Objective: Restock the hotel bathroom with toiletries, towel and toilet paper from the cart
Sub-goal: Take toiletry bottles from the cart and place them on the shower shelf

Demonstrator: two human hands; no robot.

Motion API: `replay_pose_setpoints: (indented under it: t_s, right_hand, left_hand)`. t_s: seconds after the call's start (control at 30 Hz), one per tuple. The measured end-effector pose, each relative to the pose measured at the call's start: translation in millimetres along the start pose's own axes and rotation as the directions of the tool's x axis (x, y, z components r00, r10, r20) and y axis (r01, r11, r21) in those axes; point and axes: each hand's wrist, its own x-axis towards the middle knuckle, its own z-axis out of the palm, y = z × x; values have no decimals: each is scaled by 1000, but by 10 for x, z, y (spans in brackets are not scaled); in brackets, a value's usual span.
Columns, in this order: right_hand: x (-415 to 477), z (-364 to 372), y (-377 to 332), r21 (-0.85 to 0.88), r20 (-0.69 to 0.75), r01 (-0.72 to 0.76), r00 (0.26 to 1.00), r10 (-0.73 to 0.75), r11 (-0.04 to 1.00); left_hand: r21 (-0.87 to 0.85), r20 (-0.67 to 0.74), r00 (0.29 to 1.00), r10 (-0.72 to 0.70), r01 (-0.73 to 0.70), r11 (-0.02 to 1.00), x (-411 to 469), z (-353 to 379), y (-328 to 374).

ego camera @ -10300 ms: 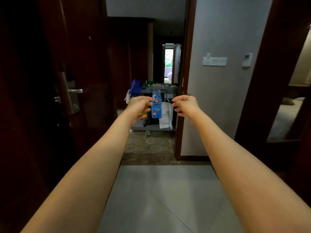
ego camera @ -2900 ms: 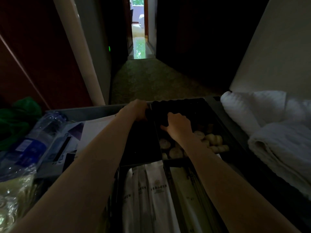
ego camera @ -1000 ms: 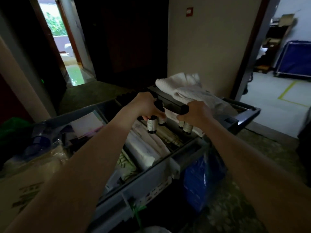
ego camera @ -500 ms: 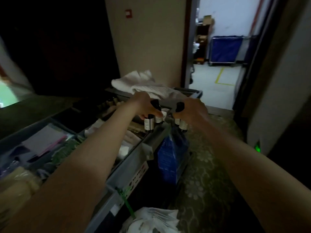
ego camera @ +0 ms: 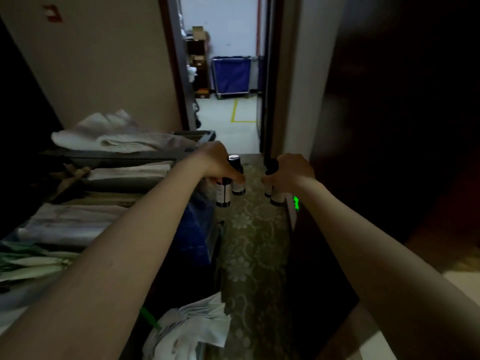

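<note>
The housekeeping cart stands to the left of the left hand, its top tray reaching back alongside the forearm. A pile of folded white towels lies on the far end of the cart, just left of and beyond the left hand. The tray compartments closer in, under and left of the left forearm, hold rows of pale wrapped packets lying flat. Their print is too dim to read. A blue bag hangs on the cart's side beneath the left wrist, and a crumpled white plastic bag sits lower down, under the left elbow. Patterned carpet runs between the two arms.

Both arms are stretched forward, the hands near each other but apart, off the cart's edge and over the carpet. The left hand has its fingers curled round two small dark bottles, with the thumb pressed across the labels. The right hand is closed likewise round another pair of bottles. All the bottles stand upright, long axis vertical. The black caps show above the fists and the labelled bases point down below them. A small green light glows just under the right wrist.
</note>
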Motion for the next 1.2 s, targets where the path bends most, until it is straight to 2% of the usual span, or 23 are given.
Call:
replay_pose_setpoints:
  t_s: [0.13, 0.3, 0.37, 0.7, 0.9, 1.2]
  right_hand:
    - [-229, -102, 310, -44, -22, -122, 992, 121, 992]
    - [-569, -133, 689, -76, -156, -174, 975, 160, 982]
    - [-758, -151, 883, -74, -166, -216, 965, 202, 974]
    - [-1748, -452, 1811, -6, -191, -376, 910, 368, 927]
    - [-2521, -730, 2441, 9, -250, -505, 835, 491, 863]
    - [-3842, -1393, 3437, 79, -407, -706, 622, 669, 704]
  left_hand:
    - [44, 43, 995, 92, -93, 995, -62, 196, 389]
    - [106, 62, 983, 172, -178, 978, -123, 517, 745]
    - [124, 75, 973, 220, -228, 966, -172, 710, 903]
    - [62, 229, 897, 378, -401, 914, -642, 1507, 1798]
    - [0, 318, 832, 454, -479, 878, -1039, 2114, 2509]
    - [-86, 424, 670, 609, -639, 764, -1793, 2938, 3922]
